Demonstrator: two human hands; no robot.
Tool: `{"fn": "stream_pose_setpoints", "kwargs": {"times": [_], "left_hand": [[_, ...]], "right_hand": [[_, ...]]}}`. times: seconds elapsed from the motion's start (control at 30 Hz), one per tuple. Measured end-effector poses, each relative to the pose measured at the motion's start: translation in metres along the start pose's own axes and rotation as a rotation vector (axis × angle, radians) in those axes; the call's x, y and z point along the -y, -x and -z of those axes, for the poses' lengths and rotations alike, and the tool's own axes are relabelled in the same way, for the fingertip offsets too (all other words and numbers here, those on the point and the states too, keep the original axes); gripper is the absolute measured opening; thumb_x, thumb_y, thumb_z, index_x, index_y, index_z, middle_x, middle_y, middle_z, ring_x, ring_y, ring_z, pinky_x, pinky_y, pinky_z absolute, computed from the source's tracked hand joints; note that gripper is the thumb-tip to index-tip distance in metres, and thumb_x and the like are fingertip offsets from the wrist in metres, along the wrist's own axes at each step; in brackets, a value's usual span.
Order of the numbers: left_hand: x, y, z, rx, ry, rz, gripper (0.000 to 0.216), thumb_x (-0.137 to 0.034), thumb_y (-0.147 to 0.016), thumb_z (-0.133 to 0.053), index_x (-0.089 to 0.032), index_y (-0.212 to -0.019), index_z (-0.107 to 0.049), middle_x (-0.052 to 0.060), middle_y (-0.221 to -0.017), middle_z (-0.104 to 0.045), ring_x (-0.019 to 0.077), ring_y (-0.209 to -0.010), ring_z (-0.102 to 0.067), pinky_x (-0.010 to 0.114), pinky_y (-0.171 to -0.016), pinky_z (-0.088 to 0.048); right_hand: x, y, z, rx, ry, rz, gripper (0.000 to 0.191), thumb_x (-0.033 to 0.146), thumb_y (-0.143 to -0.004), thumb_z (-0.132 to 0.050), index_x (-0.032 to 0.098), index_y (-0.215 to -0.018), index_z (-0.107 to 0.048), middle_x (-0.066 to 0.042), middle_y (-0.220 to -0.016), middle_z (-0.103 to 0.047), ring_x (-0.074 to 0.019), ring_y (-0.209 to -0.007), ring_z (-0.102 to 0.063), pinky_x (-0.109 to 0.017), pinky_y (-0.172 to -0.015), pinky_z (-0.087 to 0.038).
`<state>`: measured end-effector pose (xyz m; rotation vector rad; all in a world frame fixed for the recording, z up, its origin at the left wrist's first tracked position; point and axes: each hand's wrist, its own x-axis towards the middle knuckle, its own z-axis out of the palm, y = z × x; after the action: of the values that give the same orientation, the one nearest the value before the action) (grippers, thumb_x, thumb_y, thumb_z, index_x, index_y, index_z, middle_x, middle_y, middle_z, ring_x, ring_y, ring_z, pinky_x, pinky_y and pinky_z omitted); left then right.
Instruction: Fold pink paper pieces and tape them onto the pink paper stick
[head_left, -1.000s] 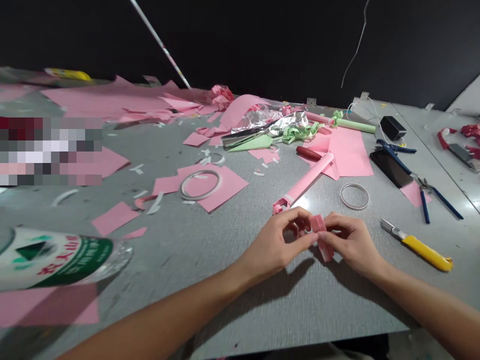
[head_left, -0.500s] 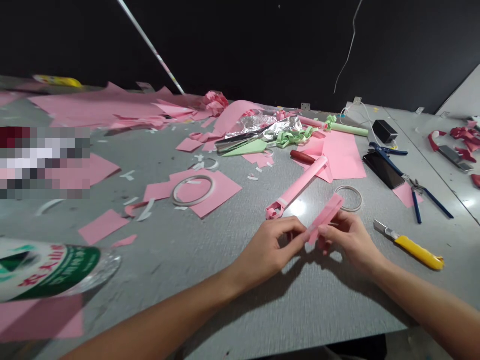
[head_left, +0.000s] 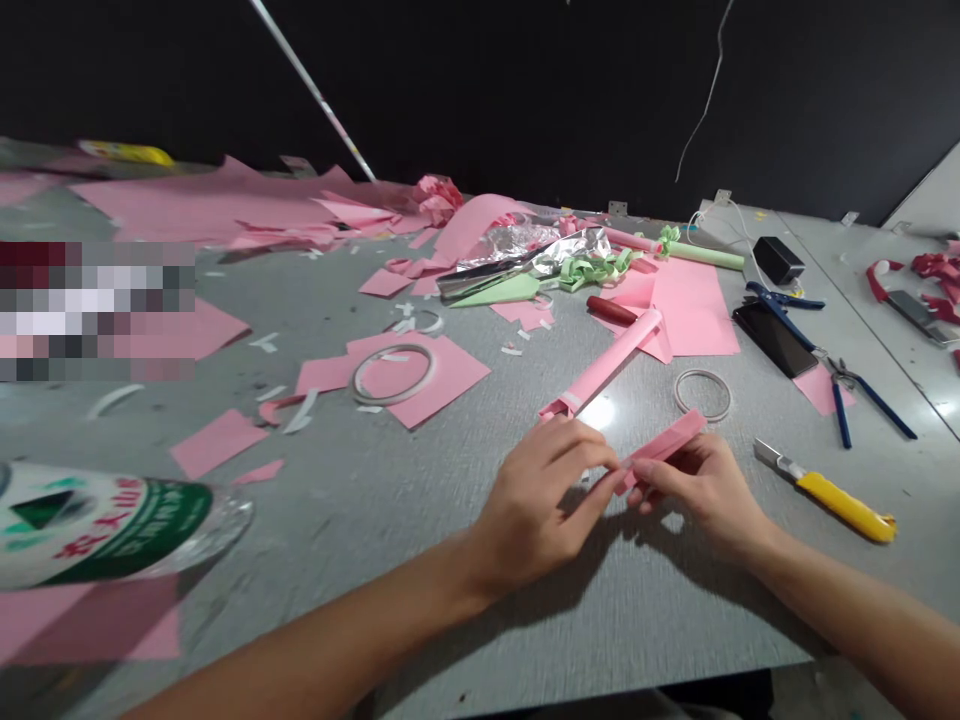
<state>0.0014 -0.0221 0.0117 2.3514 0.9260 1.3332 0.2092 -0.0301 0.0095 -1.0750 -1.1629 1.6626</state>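
A narrow folded strip of pink paper (head_left: 667, 447) is held just above the table in front of me. My left hand (head_left: 551, 490) pinches its near left end between thumb and fingertips. My right hand (head_left: 694, 485) grips the strip from the right, thumb on top and fingers curled beneath. Just beyond my left hand lies a rolled pink paper tube (head_left: 611, 362) with a white band near its lower end, which the hand partly hides. A roll of tape (head_left: 703, 396) rests behind my right hand, and a yellow utility knife (head_left: 844, 503) with its blade out lies to the right.
At right lie a black phone (head_left: 774, 338), blue-handled pliers (head_left: 874, 400) and a black adapter (head_left: 778, 260). Pink scraps and another tape ring (head_left: 394, 374) spread to the left. A bottle (head_left: 112, 525) lies at the left edge. Green paper pieces (head_left: 600, 268) and foil sit farther back.
The pink strip has tipped lower and flatter in my hands. My left fingers have shifted slightly along its left end. The whole view has moved a little.
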Motion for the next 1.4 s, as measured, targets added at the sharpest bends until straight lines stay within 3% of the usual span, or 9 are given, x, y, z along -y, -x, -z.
{"fn": "stream_pose_setpoints", "kwargs": {"times": [0.1,0.27,0.77,1.4], "left_hand": [[-0.0015,0.0013,0.0013,0.024,-0.124,-0.128,0.011,-0.008,-0.098,-0.067,-0.019,-0.098,-0.067,0.003,-0.087,-0.072,0.0193,-0.08,-0.064,0.035,-0.08,-0.05],[-0.0026,0.0001,0.0013,-0.006,-0.105,-0.092,0.012,-0.007,-0.099,-0.064,-0.018,-0.1,-0.067,0.004,-0.089,-0.074,0.0199,-0.083,-0.067,0.035,-0.082,-0.052],[-0.0051,0.0007,-0.0014,-0.02,-0.08,0.018,0.01,-0.012,-0.098,-0.067,-0.02,-0.092,-0.067,0.002,-0.085,-0.074,0.0192,-0.079,-0.068,0.036,-0.08,-0.05],[-0.005,-0.0021,0.0007,-0.002,-0.051,0.052,0.015,-0.012,-0.097,-0.061,-0.022,-0.087,-0.066,0.001,-0.08,-0.074,0.018,-0.076,-0.069,0.036,-0.079,-0.051]], "right_hand": [[-0.0002,0.0022,-0.0032,0.005,0.002,0.0,0.029,0.044,-0.084,-0.09,0.016,-0.083,-0.084,-0.009,-0.077,-0.081,-0.0173,-0.067,-0.076,-0.028,-0.064,-0.065],[0.0003,0.0046,-0.0049,-0.003,0.008,0.04,0.027,0.044,-0.083,-0.091,0.017,-0.085,-0.084,-0.007,-0.08,-0.081,-0.0175,-0.071,-0.076,-0.031,-0.07,-0.067],[-0.0042,0.0079,-0.0093,-0.078,0.181,0.163,0.018,0.038,-0.091,-0.081,0.022,-0.088,-0.088,-0.007,-0.083,-0.082,-0.0187,-0.073,-0.074,-0.03,-0.066,-0.063],[-0.0009,0.0075,-0.0097,-0.027,0.154,0.121,0.015,0.035,-0.091,-0.079,0.023,-0.088,-0.089,-0.006,-0.082,-0.082,-0.0179,-0.067,-0.073,-0.032,-0.065,-0.065]]}}
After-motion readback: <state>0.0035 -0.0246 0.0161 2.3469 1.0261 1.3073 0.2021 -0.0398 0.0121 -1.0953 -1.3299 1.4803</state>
